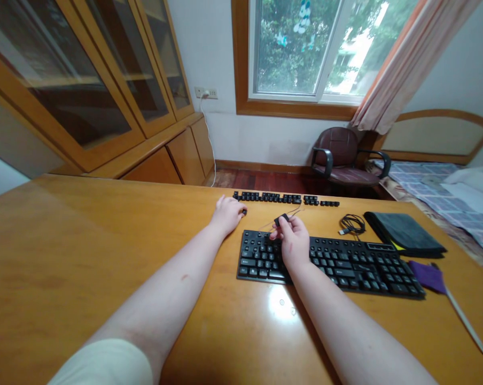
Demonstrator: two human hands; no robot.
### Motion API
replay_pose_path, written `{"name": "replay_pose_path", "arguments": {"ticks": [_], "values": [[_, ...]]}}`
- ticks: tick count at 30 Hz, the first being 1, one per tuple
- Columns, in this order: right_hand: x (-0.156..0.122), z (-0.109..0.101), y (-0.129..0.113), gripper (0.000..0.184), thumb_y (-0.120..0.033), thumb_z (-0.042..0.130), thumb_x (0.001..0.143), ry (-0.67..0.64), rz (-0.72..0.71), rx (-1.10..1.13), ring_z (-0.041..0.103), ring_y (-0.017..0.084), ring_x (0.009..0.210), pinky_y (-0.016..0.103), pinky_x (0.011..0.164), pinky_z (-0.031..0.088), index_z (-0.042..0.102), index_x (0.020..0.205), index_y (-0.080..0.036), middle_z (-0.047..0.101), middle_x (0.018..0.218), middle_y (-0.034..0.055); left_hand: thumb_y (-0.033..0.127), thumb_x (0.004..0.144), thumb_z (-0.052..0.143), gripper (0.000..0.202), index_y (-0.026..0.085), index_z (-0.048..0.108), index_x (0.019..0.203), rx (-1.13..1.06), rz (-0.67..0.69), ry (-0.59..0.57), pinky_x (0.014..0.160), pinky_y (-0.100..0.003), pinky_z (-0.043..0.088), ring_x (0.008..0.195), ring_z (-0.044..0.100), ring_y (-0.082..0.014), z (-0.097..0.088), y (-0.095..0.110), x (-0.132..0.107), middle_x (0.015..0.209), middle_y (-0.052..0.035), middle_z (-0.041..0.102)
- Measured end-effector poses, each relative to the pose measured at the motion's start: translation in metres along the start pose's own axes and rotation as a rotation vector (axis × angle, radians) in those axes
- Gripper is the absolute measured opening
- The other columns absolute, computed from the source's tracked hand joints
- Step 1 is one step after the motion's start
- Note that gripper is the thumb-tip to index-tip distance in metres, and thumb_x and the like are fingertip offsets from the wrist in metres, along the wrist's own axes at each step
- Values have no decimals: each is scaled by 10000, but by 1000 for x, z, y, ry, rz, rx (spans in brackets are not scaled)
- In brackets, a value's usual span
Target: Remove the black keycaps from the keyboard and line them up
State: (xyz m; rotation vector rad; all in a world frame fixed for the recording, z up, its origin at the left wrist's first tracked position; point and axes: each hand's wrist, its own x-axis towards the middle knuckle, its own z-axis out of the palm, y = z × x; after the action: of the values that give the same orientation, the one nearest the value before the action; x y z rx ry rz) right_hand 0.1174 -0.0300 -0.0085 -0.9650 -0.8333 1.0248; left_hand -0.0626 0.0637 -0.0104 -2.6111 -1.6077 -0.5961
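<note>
Right hand [293,241] up over the keyboard [345,264], and its fingers [288,225] are clenched on a small black keycap [281,218], pinched at the very tips. A thin wire tool [295,212] runs out to either side of those fingertips; how it is held, I cannot tell.

Over to the left hand [226,214]: it lies knuckles up on the tabletop [85,256], fingers [237,208] curled down. A stray keycap [244,212] sits right at the fingertips, touching them. Whether it is gripped or merely touched, I cannot tell.

Just beyond both sets of fingertips, a long row of black keycaps [283,198] lines the far edge of the tabletop. Directly below the right fingers is the upper-left part of the keyboard, and the wrist crosses its near rows.

Further out to the right of the right fingers there is a coiled black cable [352,223] beside the keyboard's far corner. Past that lies a folded dark cloth [404,233]. Nearer the body on that side, a purple cloth [426,275] touches the keyboard's right end, with a white stick [466,326] running out from it.

Beyond the tabletop, past the row, stands a brown armchair [340,158] under the window [305,48]. A glass-fronted wooden cabinet [105,91] is far off to the left, and a bed [445,182] is off to the right.
</note>
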Motion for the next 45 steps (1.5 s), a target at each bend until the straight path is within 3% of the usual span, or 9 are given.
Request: {"name": "replay_pose_path", "arguments": {"ticks": [9,16,22,26,30,32,37,45], "values": [[-1,1,-2,240,-383,610,765,1,-2,-20,552,70,436,184,434,445,504,804,-171,611,649,-30,263,738,608,154,259,679,875,-19,12,-13,1005,-480,261,1028,512,-249,4,-3,2,966,-51,661],[-2,2,-6,254,-398,609,757,10,-1,-62,549,73,426,187,427,442,506,795,-169,611,637,-25,271,734,565,256,246,657,971,-85,28,37,1053,-492,201,1081,483,-255,-2,2,-2,1091,-62,619],[-1,1,-3,254,-400,604,760,6,-1,-54,542,69,426,186,424,437,505,804,-170,609,653,-21,249,753,547,163,254,679,848,-74,36,24,1046,-490,201,1051,493,-242,0,-1,0,1005,-48,646],[-1,1,-3,249,-395,602,761,-4,2,-62,540,66,424,183,430,432,504,796,-169,611,647,-20,253,774,536,162,237,682,843,-60,-5,37,999,-451,279,989,522,-240,2,-4,4,932,-57,663],[-2,1,-3,236,-385,594,773,-4,3,-63,536,61,422,177,431,420,505,799,-169,615,652,-22,300,795,513,236,215,659,960,-29,-77,81,877,-380,388,967,542,-251,-2,0,3,988,-79,661],[-1,1,-3,228,-379,589,780,-5,1,-68,535,60,424,176,434,416,505,795,-168,616,657,-21,326,828,451,265,208,664,933,5,-116,47,807,-361,420,898,578,-251,-5,5,1,934,-89,674],[-2,2,-5,229,-379,592,777,-4,1,-80,535,63,427,179,441,416,503,790,-168,613,642,-23,381,829,400,338,227,691,907,88,-172,-168,682,-360,462,796,630,-279,-6,16,-6,879,-96,698],[-2,3,-5,240,-390,597,766,-1,17,-81,528,64,410,182,422,403,502,781,-170,613,643,-26,324,810,397,367,248,677,1036,110,-212,-180,774,-353,480,885,633,-263,-6,14,-4,979,-76,695]]}}
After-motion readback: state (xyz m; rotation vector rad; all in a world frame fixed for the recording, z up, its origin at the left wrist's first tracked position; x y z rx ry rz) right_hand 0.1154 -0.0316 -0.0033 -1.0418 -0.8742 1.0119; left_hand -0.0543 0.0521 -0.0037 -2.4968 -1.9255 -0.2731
